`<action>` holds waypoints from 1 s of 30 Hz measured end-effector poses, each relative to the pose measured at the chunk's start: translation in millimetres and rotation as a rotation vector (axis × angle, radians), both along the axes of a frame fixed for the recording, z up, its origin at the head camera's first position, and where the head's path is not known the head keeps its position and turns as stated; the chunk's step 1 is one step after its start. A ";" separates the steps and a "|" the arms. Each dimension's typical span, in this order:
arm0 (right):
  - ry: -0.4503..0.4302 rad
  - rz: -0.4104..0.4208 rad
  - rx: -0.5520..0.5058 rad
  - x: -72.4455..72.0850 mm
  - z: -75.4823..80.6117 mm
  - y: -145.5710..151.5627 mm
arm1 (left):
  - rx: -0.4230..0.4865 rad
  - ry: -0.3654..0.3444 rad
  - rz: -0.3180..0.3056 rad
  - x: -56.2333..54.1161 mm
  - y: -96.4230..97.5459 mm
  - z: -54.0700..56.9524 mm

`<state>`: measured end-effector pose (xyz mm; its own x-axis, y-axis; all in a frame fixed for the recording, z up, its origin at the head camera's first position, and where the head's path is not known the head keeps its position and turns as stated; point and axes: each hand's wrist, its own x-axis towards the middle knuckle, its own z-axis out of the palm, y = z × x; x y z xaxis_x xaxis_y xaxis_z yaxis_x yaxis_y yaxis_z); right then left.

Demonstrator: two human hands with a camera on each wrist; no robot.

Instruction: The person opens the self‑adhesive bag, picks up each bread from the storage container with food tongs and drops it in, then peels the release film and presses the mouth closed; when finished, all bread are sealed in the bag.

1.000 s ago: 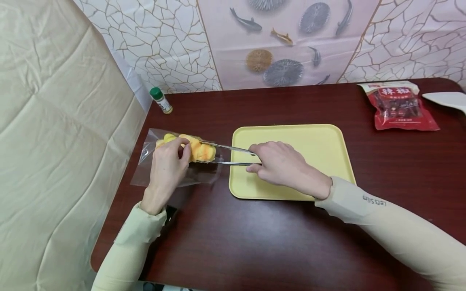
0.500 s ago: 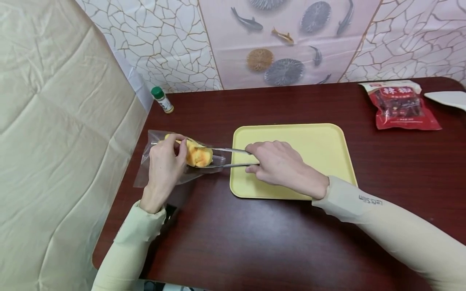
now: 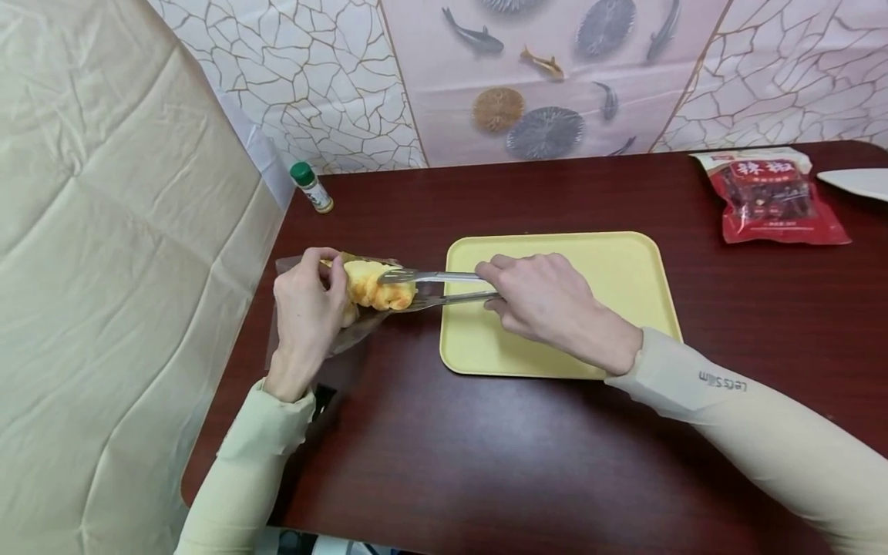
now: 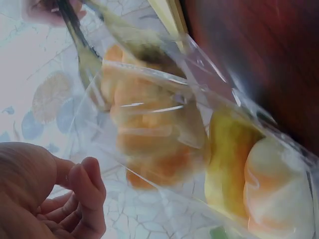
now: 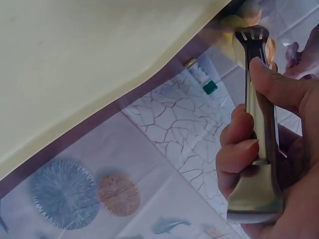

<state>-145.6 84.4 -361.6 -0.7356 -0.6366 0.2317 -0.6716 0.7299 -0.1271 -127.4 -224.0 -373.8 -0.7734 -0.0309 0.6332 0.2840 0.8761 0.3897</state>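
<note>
My left hand [image 3: 305, 312] pinches the edge of a clear plastic bag [image 3: 357, 331] at the table's left side. Several yellow-orange bread rolls are in the bag; in the left wrist view a yellow roll [image 4: 227, 164] and a paler roll [image 4: 279, 189] lie deeper inside. Metal tongs [image 3: 447, 276] are gripped in my right hand [image 3: 551, 308], the thumb along one arm in the right wrist view. Their slotted ends stand on either side of a golden bread roll [image 3: 371, 281] at the bag's mouth. Part of the bag is hidden behind my left hand.
A yellow tray [image 3: 479, 354] lies under my right hand and the tongs' handle end. Behind the bag stands a small green-capped bottle [image 3: 312, 187]. At the back right are a red packet [image 3: 773, 200] and a white utensil [image 3: 856, 183].
The tongs have turned, so their slotted ends show more broadly around the roll. My left hand has shifted slightly left and up with the bag's edge, and the bag's mouth has drawn back.
</note>
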 end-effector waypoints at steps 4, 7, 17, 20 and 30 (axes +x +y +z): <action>0.066 0.053 0.009 -2.4 -0.4 8.2 | 0.009 0.006 0.001 -1.4 -1.6 2.6; 0.110 0.099 0.008 -5.1 -0.5 8.6 | -0.021 -0.016 -0.043 -1.8 2.1 3.5; -0.010 0.094 -0.025 -15.7 2.9 -10.7 | -0.006 -0.047 -0.125 3.3 14.8 2.7; -0.034 0.084 -0.025 -19.2 4.4 -15.1 | 0.011 -0.047 -0.126 3.1 13.8 1.9; -0.063 0.078 0.017 -27.3 -4.1 -24.6 | 0.029 -0.092 -0.100 -3.4 8.3 -1.5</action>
